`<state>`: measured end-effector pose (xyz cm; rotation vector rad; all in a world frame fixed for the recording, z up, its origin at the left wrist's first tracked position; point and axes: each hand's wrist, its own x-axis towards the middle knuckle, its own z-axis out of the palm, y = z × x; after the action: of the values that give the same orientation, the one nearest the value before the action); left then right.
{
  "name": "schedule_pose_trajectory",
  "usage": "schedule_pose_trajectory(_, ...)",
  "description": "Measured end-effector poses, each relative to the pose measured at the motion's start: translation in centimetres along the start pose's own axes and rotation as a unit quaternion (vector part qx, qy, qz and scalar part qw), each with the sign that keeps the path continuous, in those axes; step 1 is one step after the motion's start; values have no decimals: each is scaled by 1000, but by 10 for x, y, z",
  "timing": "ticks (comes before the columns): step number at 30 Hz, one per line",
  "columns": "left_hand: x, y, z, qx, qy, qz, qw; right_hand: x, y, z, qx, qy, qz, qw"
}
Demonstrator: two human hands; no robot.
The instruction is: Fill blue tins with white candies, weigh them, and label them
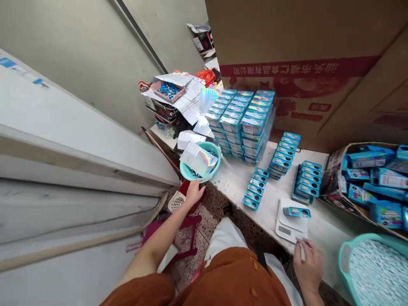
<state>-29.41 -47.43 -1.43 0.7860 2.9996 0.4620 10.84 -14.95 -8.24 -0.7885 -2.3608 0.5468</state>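
My left hand [194,193] is at the near rim of a round teal basket [217,171], thumb apart from the fingers; whether it grips the rim is hard to see. White printed sheets, one with a shiny rainbow sheen [198,159], lie across the basket over small dark-and-blue pieces. My right hand [308,260], slightly blurred, rests at the front edge of a white kitchen scale [283,221] with fingers loosely bent and apart. On the scale lies one small blue box with a dark round spot [298,212].
Rows of similar blue boxes [256,188] stand on the white table [234,180]. Behind are wrapped stacks [242,123] and a large brown carton [302,38]. At right are a carton of blue packs [366,163] and a teal basket of small white pieces [346,259].
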Motion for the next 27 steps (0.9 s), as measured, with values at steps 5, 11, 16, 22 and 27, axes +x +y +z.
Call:
schedule_pose_trajectory(5, 135, -86, -26, 86, 33, 40, 995, 46, -146, 102, 70, -126, -58, 988)
schedule_pose_trajectory(11, 228, -101, -41, 146, -120, 321, 928, 109, -304, 224, 53, -315, -155, 935)
schedule_pose_trajectory(16, 258, -103, -30, 185, -214, 317, 905, 138, -358, 289, 4, -403, -236, 885)
schedule_pose_trajectory(22, 258, -143, -73, 89, -138, 228, 960, 150, -352, 303, -33, -444, -250, 860)
schedule_pose_trajectory(27, 240, -164, -114, -6, -18, 79, 997, 158, -327, 279, -30, -474, -244, 846)
